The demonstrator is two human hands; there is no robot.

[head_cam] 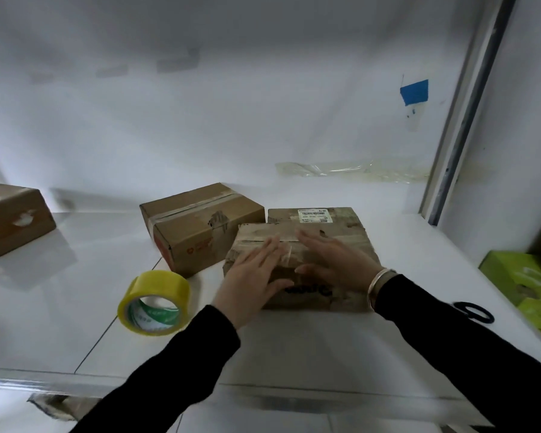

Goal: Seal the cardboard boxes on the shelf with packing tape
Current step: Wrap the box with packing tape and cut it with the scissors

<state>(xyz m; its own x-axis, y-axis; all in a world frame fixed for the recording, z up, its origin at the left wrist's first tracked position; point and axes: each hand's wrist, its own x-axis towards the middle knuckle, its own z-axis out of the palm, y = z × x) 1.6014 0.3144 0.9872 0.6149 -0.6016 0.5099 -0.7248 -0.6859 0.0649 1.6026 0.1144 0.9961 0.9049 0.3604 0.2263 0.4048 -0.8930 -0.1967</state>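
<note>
A worn, creased cardboard box [350, 245] lies in the middle of the white shelf [294, 348]. My left hand [252, 276] and my right hand [334, 260] both press flat on its top with straight fingers, over a strip of clear tape [289, 247]. A yellow roll of packing tape [154, 303] stands on the shelf just left of my left forearm. A second, taped cardboard box [197, 226] sits directly behind and to the left, touching the worn box. A third cardboard box [13, 218] rests at the far left.
Black scissors [473, 311] lie on the shelf at the right, next to green cartons [525, 282]. A white back wall with a blue tape patch [415, 91] rises behind. A metal upright [463, 120] bounds the right side. The shelf's front edge [44, 378] runs below my arms.
</note>
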